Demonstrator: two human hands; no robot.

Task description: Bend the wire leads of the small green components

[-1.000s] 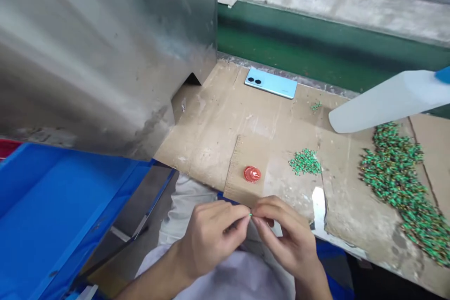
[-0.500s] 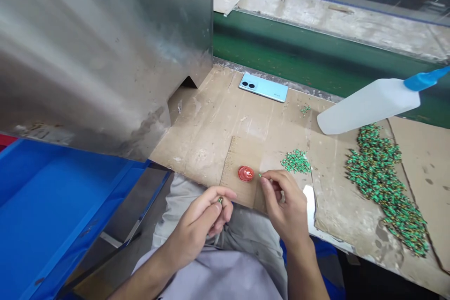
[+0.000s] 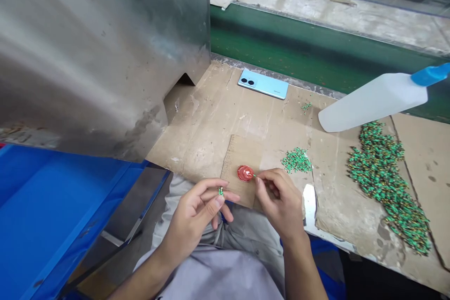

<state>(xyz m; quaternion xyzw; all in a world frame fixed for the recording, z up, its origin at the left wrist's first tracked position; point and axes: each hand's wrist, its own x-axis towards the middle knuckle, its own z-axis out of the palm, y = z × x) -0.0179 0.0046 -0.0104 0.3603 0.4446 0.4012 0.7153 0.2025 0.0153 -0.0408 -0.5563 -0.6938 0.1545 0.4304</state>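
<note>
The left hand (image 3: 195,211) has its thumb and a finger pinched on a tiny green bit (image 3: 221,191), and its other fingers are spread out. The right hand (image 3: 283,204) pinches a thin green piece (image 3: 255,176) between its thumb and finger. The tip of that piece is at the edge of a shiny red blob (image 3: 245,173). I cannot tell if it goes into the red.

The red blob sits on a small brown card (image 3: 242,192) on the table (image 3: 204,136). From the blob, the left hand is at 8 o'clock and the right hand is at 4 o'clock, close by. A little green pile (image 3: 297,160) is near 3 o'clock. A big green and gold pile (image 3: 390,192) is farther out at 3 o'clock. A white bottle (image 3: 372,103) with a blue top (image 3: 429,75) is at 2 o'clock. A light blue phone (image 3: 263,84) lies flat, just past 12 o'clock, with its camera side up. A big metal box (image 3: 105,56) is toward 10 o'clock.
</note>
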